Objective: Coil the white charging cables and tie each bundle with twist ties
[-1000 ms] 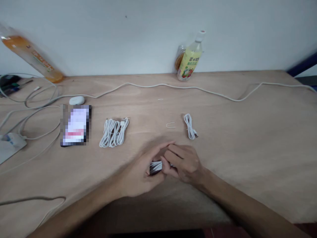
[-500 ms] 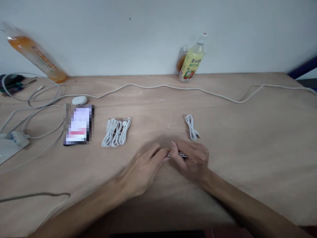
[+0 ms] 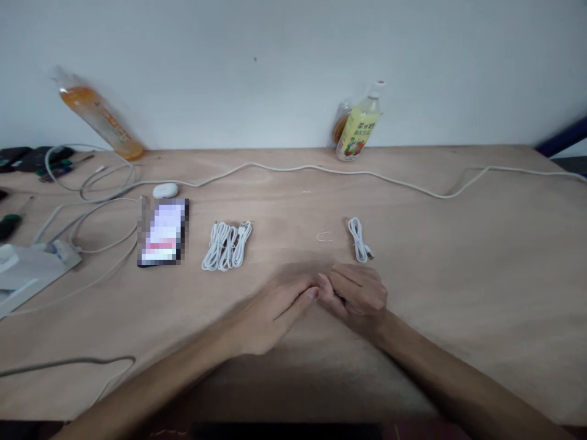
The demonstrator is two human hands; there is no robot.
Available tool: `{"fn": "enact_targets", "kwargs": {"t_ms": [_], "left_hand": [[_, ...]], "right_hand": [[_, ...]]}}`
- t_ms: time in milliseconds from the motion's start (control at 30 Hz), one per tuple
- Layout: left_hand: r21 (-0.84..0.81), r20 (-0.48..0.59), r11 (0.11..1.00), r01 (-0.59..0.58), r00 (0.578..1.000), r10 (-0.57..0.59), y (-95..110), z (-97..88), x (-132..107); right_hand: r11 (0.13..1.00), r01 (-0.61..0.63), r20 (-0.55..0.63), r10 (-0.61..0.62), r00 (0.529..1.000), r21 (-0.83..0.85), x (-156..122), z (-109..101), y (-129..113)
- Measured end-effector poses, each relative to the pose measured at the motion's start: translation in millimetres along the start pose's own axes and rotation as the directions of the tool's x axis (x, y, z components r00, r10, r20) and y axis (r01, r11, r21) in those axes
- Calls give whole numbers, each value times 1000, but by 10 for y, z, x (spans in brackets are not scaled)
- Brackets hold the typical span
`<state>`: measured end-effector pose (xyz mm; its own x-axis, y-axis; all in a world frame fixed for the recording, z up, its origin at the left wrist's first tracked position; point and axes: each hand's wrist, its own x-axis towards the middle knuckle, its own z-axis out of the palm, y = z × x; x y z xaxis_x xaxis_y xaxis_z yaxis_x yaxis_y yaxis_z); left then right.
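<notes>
My right hand (image 3: 360, 296) rests on the wooden table (image 3: 458, 256) with its fingers curled into a loose fist; what it holds is hidden. My left hand (image 3: 275, 311) lies beside it with the fingers stretched out, their tips touching the right hand's thumb. A small coiled white cable (image 3: 359, 239) lies just beyond the right hand. A short white wire tie (image 3: 324, 236) lies to its left. A bigger bundle of white cables (image 3: 227, 245) lies further left.
A phone (image 3: 162, 232) with a lit screen lies left of the bundle, a white earbud case (image 3: 165, 190) behind it. Loose white cords (image 3: 92, 214) sprawl at the left and a long cord (image 3: 389, 178) crosses the back. Two drink bottles (image 3: 360, 125) (image 3: 101, 116) stand by the wall.
Both hands moved a little away from me and to the right. The white coiled cable seen between them a second ago is hidden now. The camera view shifted left.
</notes>
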<state>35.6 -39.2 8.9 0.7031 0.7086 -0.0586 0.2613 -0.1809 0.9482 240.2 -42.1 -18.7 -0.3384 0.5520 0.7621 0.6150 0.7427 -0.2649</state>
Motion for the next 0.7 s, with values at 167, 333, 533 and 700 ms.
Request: {"fn": "enact_targets", "kwargs": {"t_ms": [167, 333, 533, 700], "left_hand": [[-71, 53, 997, 33, 998, -29, -40, -39, -4], [-379, 171, 915, 138, 982, -78, -126, -7, 44], [-507, 254, 831, 230, 961, -111, -137, -40, 83], [-470, 228, 844, 257, 960, -165, -114, -35, 51]], "right_hand": [[999, 42, -24, -43, 999, -24, 3, 12, 9], [997, 57, -34, -59, 998, -60, -3, 0, 20], [996, 56, -11, -57, 998, -69, -6, 25, 33], [999, 50, -13, -50, 999, -22, 7, 45, 30]]}}
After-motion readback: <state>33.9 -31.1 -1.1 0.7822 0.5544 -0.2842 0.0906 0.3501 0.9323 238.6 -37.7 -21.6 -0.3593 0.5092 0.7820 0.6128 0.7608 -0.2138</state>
